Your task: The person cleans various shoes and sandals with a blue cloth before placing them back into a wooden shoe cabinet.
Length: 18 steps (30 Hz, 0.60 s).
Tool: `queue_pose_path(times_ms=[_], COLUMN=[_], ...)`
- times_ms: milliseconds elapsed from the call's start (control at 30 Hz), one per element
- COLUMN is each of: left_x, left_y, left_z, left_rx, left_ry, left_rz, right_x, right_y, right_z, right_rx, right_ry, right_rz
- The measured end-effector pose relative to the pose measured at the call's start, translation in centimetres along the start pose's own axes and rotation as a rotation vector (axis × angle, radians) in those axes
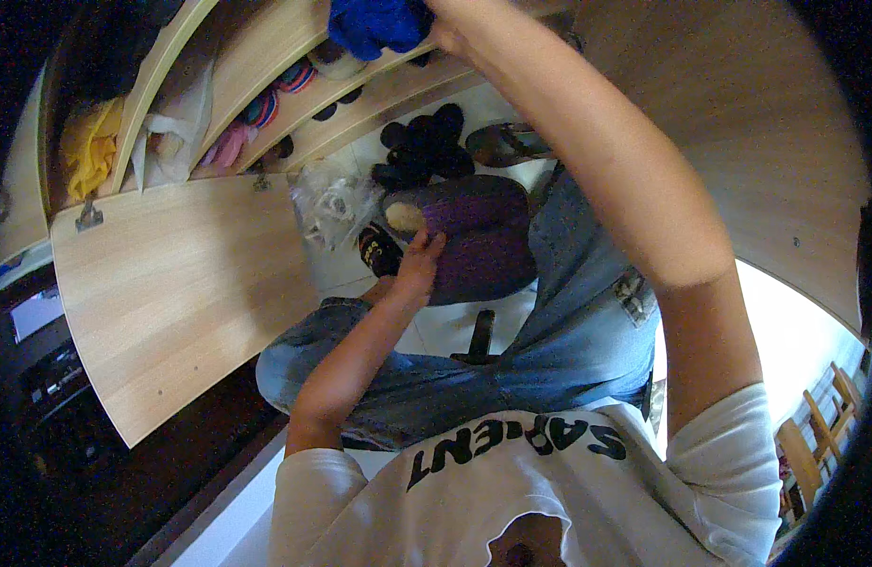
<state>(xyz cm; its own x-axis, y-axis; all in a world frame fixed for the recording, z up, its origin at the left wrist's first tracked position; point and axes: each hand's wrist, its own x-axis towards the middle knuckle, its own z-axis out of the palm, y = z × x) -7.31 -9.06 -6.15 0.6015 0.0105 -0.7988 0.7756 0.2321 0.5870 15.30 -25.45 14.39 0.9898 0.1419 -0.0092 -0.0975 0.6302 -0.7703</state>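
Note:
My left hand (416, 273) grips the near end of what looks like a pair of dark purple ribbed slippers (478, 234). They lie side by side between my knees, and a pale beige patch (404, 217) shows at one opening. My right arm reaches up and across to the shelves, where my right hand (444, 32) meets a bunched blue cloth (379, 27) at the top edge of the view. The cloth hides its fingers, which seem closed on it. Just beyond the slippers, several black shoes (425, 145) lie heaped on the tiled floor (322, 273).
A wooden cabinet door (188, 283) hangs open at the left. Shelves hold striped footwear (294, 76), a pink item (229, 145), a white bag (174, 145) and a yellow bag (92, 152). On the floor is a clear plastic bag (333, 202). Another wooden panel (748, 127) rises at the right.

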Motion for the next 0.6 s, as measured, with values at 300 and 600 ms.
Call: queue_pose_path(times_ms=[300,600], left_x=[2.5,1.4], left_y=[-6.9,-3.4], left_z=[-0.5,-1.4], left_rx=[0.058,0.6], left_ry=[0.339,0.221], left_rz=[-0.093,-0.161], right_x=[-0.5,0.2], right_y=[-0.1,0.3], right_z=[-0.5,-0.9], right_rx=[-0.011,0.036], right_ry=[-0.078,-0.078], right_rz=[-0.01,0.035])
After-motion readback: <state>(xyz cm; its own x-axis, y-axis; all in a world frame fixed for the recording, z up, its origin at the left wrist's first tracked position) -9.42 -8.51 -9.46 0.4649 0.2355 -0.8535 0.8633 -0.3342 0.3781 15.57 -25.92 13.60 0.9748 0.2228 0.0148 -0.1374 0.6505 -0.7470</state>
